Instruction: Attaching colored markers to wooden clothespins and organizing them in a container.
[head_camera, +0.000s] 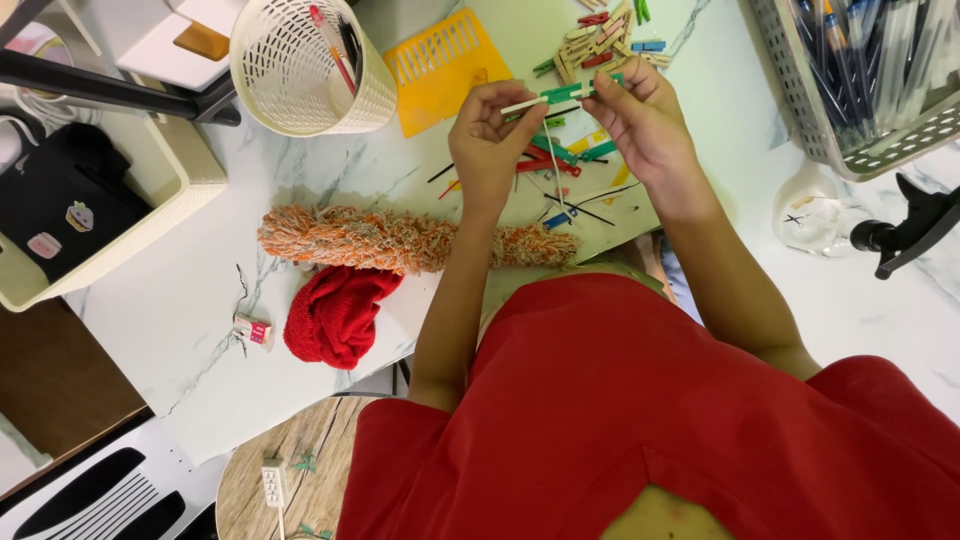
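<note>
My left hand (488, 135) and my right hand (645, 120) are raised over the white marble table (180, 300), pinching between them a thin white stick with a green clothespin (562, 94) clipped on it. A thin string hangs down from the stick. Beneath the hands lie loose coloured sticks and pins (560, 165), red, green, yellow and black. A pile of wooden and coloured clothespins (605, 40) sits just beyond my right hand.
An orange-and-white fuzzy strip (400, 240) and a red knitted bundle (335, 315) lie near the table's front edge. A cream mesh cup (305, 75), a yellow plastic piece (440, 70), a grey basket of pens (865, 80) and a beige bin (170, 180) stand around.
</note>
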